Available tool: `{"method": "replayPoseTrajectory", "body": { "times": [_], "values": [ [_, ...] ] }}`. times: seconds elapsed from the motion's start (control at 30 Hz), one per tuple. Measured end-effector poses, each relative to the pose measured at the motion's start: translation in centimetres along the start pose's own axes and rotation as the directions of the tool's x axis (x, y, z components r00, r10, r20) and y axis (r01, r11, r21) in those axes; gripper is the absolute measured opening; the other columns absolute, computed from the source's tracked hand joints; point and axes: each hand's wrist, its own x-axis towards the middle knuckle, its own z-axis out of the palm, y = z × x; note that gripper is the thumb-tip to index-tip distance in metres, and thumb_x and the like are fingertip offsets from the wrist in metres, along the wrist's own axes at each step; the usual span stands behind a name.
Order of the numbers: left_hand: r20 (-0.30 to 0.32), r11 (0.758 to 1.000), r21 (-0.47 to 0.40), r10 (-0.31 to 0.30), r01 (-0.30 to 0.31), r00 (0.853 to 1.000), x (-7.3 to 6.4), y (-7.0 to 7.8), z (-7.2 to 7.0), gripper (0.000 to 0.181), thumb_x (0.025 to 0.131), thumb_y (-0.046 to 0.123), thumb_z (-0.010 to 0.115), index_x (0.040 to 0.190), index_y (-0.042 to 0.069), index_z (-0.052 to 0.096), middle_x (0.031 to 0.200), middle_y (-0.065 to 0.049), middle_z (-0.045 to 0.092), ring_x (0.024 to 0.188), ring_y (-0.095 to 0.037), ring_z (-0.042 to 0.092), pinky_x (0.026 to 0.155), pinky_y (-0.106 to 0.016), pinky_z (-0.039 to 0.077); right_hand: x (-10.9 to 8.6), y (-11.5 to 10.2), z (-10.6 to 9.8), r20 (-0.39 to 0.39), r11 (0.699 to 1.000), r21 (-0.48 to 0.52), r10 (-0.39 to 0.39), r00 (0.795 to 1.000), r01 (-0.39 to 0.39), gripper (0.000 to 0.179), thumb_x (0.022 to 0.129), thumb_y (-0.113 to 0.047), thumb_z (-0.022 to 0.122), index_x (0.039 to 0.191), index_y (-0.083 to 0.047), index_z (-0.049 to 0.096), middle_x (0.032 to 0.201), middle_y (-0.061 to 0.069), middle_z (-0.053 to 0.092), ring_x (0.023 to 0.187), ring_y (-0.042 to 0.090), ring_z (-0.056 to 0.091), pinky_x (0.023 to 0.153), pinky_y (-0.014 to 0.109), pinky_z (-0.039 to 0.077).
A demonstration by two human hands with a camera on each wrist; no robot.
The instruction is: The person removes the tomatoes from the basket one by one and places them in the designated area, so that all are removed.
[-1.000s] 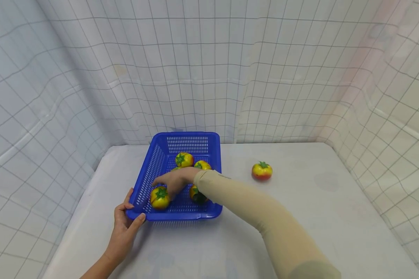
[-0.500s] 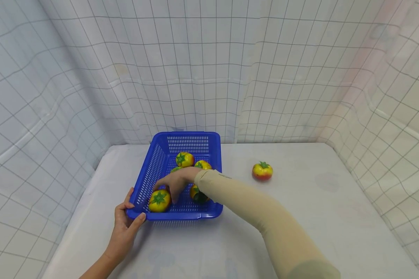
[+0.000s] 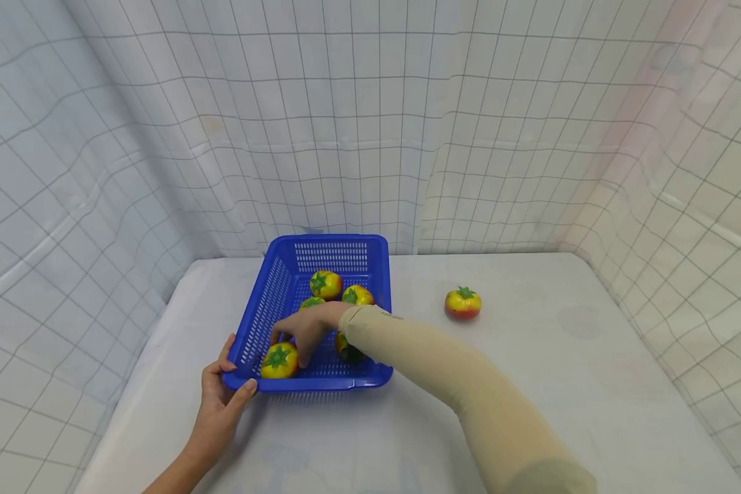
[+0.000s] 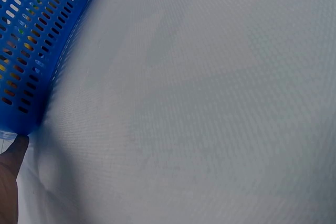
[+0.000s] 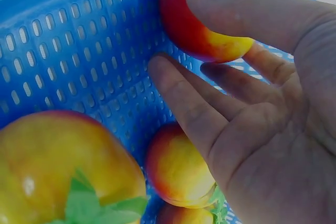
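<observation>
A blue perforated plastic basket [image 3: 379, 264] holds several yellow-and-red tomatoes with green leafy tops. My left hand [image 3: 218, 408] grips its near left corner, thumb on the front rim and fingers at the side. Inside the basket, my right hand [image 3: 309, 327] reaches over the tomato [image 3: 280, 361] in the near left corner. In the right wrist view, the thumb lies over a red-and-yellow tomato [image 5: 181, 22] and the loosely spread fingers [image 5: 186, 100] extend beside it. Another tomato [image 5: 58, 156] looms close at the left there. The right sleeve partly covers a dark-bottomed tomato [image 3: 348, 348].
One tomato [image 3: 463, 303] sits outside the basket on the white table [image 3: 531, 357], to the right. Grid-patterned white curtains [image 3: 370, 130] enclose the back and both sides. A beige sleeve [image 3: 444, 370] covers the right arm.
The near left tomato has shifted slightly toward the basket's front corner, and my right fingers have loosened around it. My left hand and the basket stay in place.
</observation>
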Motion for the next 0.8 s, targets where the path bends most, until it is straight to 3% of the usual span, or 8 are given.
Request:
{"method": "replayPoseTrajectory", "body": {
  "times": [0.23, 0.57, 0.8],
  "values": [
    [-0.003, 1.000, 0.007, -0.009, 0.009, 1.000, -0.04, 0.09, 0.03, 0.039, 0.106, 0.004, 0.052, 0.126, 0.018, 0.022, 0.172, 0.003, -0.002, 0.151, -0.046, 0.003, 0.095, -0.011, 0.044, 0.27, -0.07, 0.07, 0.012, 1.000, -0.019, 0.009, 1.000, -0.008, 0.074, 0.090, -0.015, 0.081, 0.150, -0.035, 0.044, 0.146, -0.010, 0.052, 0.127, 0.008, 0.049, 0.112, 0.030, 0.038],
    [-0.002, 1.000, 0.008, -0.009, 0.009, 1.000, -0.07, 0.06, 0.00, 0.040, 0.106, 0.004, 0.052, 0.127, 0.018, 0.021, 0.172, 0.003, -0.002, 0.150, -0.048, 0.005, 0.095, -0.012, 0.045, 0.54, 0.27, 0.21, 0.023, 0.999, 0.049, -0.012, 1.000, 0.011, 0.068, 0.088, -0.014, 0.082, 0.145, -0.037, 0.051, 0.134, -0.007, 0.057, 0.114, 0.010, 0.053, 0.104, 0.029, 0.045],
    [0.005, 1.000, -0.007, -0.002, 0.003, 1.000, -0.03, -0.07, -0.02, 0.038, 0.106, 0.003, 0.051, 0.126, 0.018, 0.022, 0.172, 0.003, -0.002, 0.150, -0.046, 0.004, 0.096, -0.012, 0.044, 0.77, 0.40, 0.24, 0.030, 1.000, 0.027, -0.017, 0.999, 0.016, 0.066, 0.087, -0.014, 0.082, 0.140, -0.038, 0.052, 0.124, -0.008, 0.058, 0.110, 0.012, 0.053, 0.100, 0.029, 0.045]
  ]
}}
